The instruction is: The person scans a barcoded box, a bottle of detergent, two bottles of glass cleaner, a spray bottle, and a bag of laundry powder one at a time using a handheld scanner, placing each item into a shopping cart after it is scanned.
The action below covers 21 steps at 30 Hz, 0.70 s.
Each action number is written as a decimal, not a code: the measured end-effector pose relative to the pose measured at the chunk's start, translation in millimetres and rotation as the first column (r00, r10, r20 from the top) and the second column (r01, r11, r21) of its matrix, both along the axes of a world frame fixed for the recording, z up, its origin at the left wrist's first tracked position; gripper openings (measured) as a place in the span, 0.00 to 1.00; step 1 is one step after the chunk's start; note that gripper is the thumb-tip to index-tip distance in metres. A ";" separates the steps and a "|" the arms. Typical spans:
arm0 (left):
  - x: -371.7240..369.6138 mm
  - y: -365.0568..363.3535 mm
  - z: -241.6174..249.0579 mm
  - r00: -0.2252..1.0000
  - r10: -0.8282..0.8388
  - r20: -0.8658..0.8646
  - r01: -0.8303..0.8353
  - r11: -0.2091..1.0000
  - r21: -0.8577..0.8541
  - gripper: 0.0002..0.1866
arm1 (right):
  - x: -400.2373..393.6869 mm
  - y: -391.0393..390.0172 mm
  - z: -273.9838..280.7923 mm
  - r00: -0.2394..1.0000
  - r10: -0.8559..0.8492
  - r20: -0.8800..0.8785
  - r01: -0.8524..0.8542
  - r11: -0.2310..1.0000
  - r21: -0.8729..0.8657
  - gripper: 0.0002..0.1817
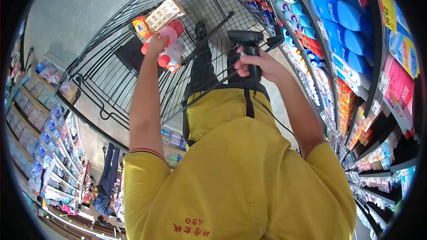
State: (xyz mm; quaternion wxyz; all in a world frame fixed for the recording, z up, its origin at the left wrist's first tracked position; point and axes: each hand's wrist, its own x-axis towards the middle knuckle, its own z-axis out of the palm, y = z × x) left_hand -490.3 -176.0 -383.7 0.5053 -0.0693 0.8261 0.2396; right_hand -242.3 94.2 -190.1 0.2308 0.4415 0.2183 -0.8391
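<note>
My left hand [157,43] reaches into a black wire shopping cart [104,58], its fingers closed round a pink bottle [171,30]. Beside it lies a pale bottle with a red cap [174,52]. A beige box [165,14] and an orange packet [141,26] are grouped just beyond the hand. My right hand [260,64] is wrapped round the handle of a black handheld scanner [245,37], held upright over the cart's near right side.
Shelves of detergent bottles [342,31] run close along the right. Lower shelves of packets [33,106] stand at the left, where another person [106,182] is visible farther off. A thin cable [284,126] hangs by my right forearm. Grey floor [66,9] shows beyond the cart.
</note>
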 end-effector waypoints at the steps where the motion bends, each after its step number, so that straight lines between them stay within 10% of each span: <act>1: -1.1 -2.3 2.3 0.998 -0.064 0.020 0.065 0.998 -0.015 0.36 | 6.4 8.2 8.7 0.989 0.149 0.010 -0.149 0.979 0.141 0.17; 5: 13.3 -17.9 23.1 0.975 -0.134 -0.177 0.146 0.988 0.053 0.35 | 44.4 37.3 3.2 0.851 0.462 0.250 -0.525 0.736 0.428 0.25; 7: 25.7 -25.7 30.9 0.807 -0.388 -0.446 0.395 0.915 -0.081 0.35 | 50.7 39.3 -1.4 0.867 0.441 0.231 -0.495 0.720 0.486 0.25; 11: 63.6 -31.1 77.5 0.649 -0.339 -0.681 0.465 0.885 0.002 0.27 | 34.3 39.5 1.7 0.917 0.369 0.152 -0.393 0.768 0.506 0.26; 21: 165.9 -14.8 138.9 0.826 -0.382 -0.414 0.537 0.757 0.373 0.22 | 22.9 49.8 -13.9 0.933 0.358 0.044 -0.324 0.776 0.541 0.21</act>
